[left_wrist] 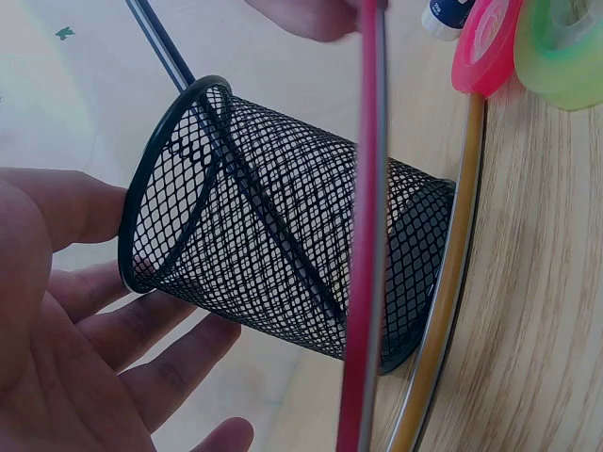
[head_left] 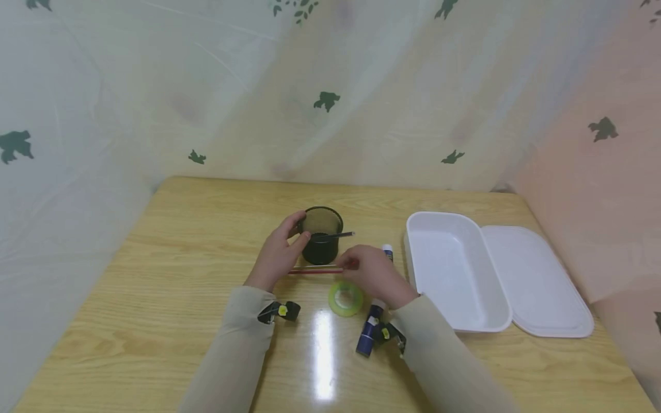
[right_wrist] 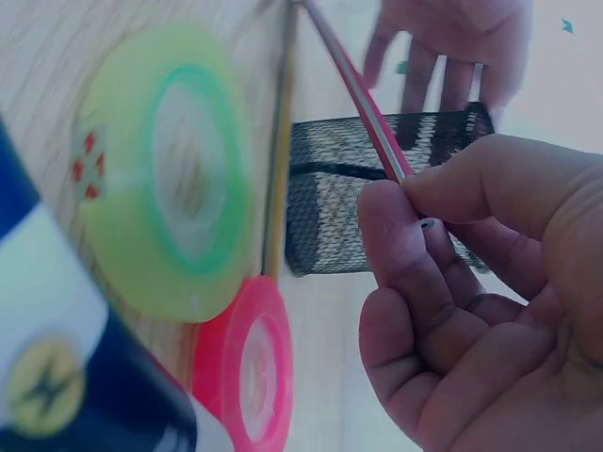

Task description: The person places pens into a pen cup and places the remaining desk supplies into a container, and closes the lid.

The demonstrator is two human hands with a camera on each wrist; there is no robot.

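Observation:
A black mesh pen cup (head_left: 320, 251) stands on the table, and my left hand (head_left: 276, 255) holds it by the rim, thumb on one side and fingers along the other. One dark pencil (head_left: 342, 234) leans inside the cup, its end sticking out over the rim. My right hand (head_left: 372, 271) pinches a red pencil (left_wrist: 363, 264) near one end between thumb and index finger, in front of the cup. A yellow pencil (left_wrist: 441, 311) lies on the table by the cup's base.
Close to my right hand are a green tape roll (head_left: 334, 308), a pink tape roll (right_wrist: 219, 367) and a blue glue stick (head_left: 366, 338). Another glue stick (head_left: 388, 251) shows behind that hand. Farther right sit a white plastic box (head_left: 459, 330) and its lid (head_left: 547, 287).

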